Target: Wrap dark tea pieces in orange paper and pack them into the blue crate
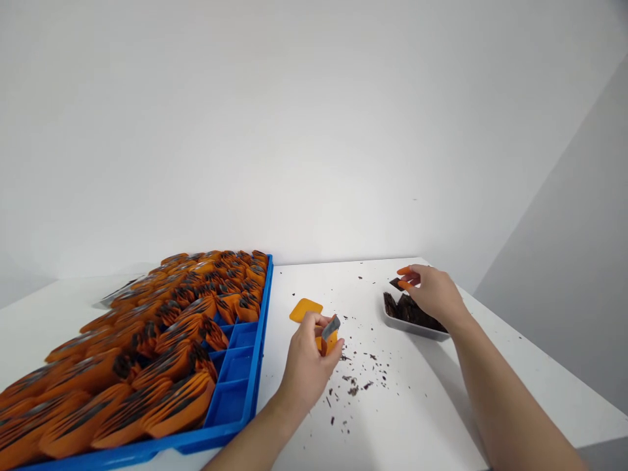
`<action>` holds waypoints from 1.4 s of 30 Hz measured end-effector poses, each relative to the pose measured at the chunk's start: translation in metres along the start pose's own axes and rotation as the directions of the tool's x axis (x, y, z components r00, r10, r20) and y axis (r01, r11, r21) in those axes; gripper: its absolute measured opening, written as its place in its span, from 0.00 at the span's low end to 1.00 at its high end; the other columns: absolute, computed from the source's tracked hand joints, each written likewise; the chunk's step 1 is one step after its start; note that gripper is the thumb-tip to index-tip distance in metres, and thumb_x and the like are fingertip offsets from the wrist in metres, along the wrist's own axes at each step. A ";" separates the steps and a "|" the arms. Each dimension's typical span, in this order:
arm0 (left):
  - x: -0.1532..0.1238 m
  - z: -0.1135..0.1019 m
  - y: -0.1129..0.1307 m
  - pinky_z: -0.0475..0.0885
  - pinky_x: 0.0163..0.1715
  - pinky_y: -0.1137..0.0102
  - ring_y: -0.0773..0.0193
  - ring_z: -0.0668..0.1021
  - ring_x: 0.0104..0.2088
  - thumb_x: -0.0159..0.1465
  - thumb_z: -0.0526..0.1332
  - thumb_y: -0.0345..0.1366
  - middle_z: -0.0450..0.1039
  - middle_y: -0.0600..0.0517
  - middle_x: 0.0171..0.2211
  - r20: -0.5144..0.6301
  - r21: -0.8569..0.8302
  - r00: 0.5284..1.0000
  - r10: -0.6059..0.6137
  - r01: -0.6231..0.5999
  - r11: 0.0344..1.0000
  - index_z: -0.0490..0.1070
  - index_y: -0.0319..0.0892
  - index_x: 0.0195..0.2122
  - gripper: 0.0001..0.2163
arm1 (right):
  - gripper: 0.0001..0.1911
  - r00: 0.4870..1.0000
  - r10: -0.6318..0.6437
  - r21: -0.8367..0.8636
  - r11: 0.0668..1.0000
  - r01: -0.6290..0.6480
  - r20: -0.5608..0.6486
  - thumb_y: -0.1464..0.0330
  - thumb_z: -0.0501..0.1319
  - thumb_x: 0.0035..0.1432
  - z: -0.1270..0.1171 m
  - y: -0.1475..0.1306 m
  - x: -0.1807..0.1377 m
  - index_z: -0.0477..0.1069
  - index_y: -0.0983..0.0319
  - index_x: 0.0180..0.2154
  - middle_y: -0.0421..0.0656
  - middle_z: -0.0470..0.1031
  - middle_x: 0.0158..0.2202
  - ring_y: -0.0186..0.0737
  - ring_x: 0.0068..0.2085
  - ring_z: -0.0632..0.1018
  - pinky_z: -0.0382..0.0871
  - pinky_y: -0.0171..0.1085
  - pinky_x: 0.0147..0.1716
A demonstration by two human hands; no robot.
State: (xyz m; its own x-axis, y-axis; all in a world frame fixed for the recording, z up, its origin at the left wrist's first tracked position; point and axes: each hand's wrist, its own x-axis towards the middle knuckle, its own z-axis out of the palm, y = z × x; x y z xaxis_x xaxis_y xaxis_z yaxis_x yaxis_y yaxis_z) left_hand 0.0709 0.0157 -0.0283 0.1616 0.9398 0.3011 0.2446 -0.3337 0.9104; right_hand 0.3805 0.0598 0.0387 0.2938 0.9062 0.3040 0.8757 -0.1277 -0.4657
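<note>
My left hand [309,360] is closed around a small orange piece [330,341] that looks bent or folded, with a grey flap [331,326] standing up at its top. Another flat orange piece [305,309] with rounded corners lies on the table just beyond those fingers. On the right, my right hand [434,293] has orange coverings on its fingertips and pinches a thin dark square flake [396,284]. It hovers over the rim of a clear plastic container [417,331], which is filled with similar dark flakes [409,307].
A blue compartment tray [260,353] on the left is packed with many orange pieces [176,405] holding dark and grey layers. Dark crumbs [353,391] are scattered over the white table [392,432]. A white wall [314,131] rises behind.
</note>
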 end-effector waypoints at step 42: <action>-0.003 0.002 0.005 0.79 0.43 0.60 0.53 0.84 0.44 0.60 0.68 0.28 0.82 0.50 0.45 0.072 0.050 0.996 0.049 -0.053 0.997 0.67 0.47 0.43 0.14 | 0.06 0.550 -0.827 0.544 0.518 0.660 0.120 0.61 0.69 0.69 0.020 -0.073 -0.059 0.83 0.55 0.44 0.45 0.71 0.44 0.40 0.41 0.76 0.73 0.38 0.35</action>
State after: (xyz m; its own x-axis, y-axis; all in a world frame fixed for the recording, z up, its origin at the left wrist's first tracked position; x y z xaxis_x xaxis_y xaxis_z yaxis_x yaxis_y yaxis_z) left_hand 0.0736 0.0114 -0.0250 0.2423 0.9145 0.3241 0.2831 -0.3862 0.8779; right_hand 0.2917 0.0237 0.0376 -0.6084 0.6523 0.4520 0.4390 0.7511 -0.4931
